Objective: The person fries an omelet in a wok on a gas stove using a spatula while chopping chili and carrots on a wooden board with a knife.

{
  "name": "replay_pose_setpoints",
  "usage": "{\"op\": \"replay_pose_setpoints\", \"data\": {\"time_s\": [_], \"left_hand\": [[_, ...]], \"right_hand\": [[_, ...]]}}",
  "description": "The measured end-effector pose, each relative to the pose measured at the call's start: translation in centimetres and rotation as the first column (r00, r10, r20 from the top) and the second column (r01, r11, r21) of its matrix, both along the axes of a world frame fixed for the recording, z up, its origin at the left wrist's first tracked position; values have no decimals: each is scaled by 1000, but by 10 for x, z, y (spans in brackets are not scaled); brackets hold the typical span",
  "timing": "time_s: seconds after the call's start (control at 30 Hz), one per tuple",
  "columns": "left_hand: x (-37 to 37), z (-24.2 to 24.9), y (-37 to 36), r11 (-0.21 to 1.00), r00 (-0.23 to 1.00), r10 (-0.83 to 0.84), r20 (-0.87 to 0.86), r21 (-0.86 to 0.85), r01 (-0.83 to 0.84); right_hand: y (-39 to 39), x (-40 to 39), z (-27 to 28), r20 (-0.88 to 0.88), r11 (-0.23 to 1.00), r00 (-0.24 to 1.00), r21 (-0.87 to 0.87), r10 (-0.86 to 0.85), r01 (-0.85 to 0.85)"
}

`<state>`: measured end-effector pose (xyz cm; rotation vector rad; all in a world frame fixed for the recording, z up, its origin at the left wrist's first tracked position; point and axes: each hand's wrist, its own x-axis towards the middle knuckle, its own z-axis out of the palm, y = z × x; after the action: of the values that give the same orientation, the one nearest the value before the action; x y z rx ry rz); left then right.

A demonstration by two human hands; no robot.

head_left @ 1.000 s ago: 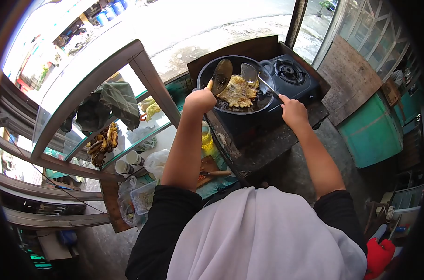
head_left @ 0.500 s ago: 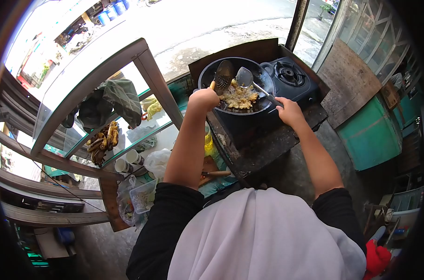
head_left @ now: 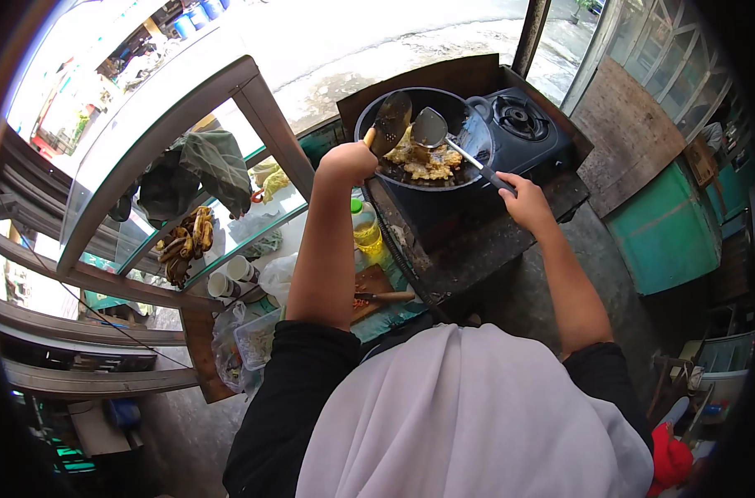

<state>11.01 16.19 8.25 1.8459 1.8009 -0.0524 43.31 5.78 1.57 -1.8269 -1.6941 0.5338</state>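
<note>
My left hand [head_left: 349, 163] is closed around the light wooden handle of a perforated skimmer [head_left: 392, 116], whose dark head is tilted at the left side of a wok [head_left: 470, 116]. In my right hand [head_left: 527, 203] is the dark grip of a metal spatula [head_left: 430, 128], its blade over the food. Golden fried fritters [head_left: 431, 163] lie in dark oil inside the wok, partly hidden by both tools. The wok sits on the left side of a black gas stove [head_left: 552, 149].
A bare burner [head_left: 520, 116] is right of the wok. To the left, a glass display case [head_left: 269, 124] holds bananas [head_left: 186, 241]. Nearby are an oil bottle [head_left: 366, 228], a knife [head_left: 386, 296] on a cutting board [head_left: 367, 309], paper cups [head_left: 242, 270] and a plastic tub [head_left: 257, 340].
My left hand has shifted left and the skimmer head has tipped more upright. The spatula blade has moved slightly down over the food, and my right hand has shifted a little to the right.
</note>
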Motion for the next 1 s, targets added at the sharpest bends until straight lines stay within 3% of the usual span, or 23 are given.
{"op": "replay_pose_setpoints", "data": {"time_s": [0.13,0.43,0.53,0.7,0.83,0.93,1.0], "left_hand": [[-7,11,-6,1000,998,-24,-62,3,24],[6,11,-16,993,986,-114,-123,2,115],[16,5,-16,989,979,-149,-136,-2,150],[19,1,-8,992,981,-120,-152,-46,114],[18,11,-3,982,975,-159,-153,-125,141],[17,2,1,994,989,-95,-110,-59,89],[16,0,2,994,989,-103,-105,-55,98]], "right_hand": [[-4,5,2,-46,996,999,-92,5,-9],[11,12,-9,242,992,969,129,-48,18],[21,7,-12,423,998,905,66,-40,13],[33,1,-17,493,999,870,38,-6,-15],[48,-13,12,568,996,819,-71,79,-46],[73,-7,23,499,986,850,-86,168,-145],[83,-5,37,473,978,861,-167,188,-122]]}}
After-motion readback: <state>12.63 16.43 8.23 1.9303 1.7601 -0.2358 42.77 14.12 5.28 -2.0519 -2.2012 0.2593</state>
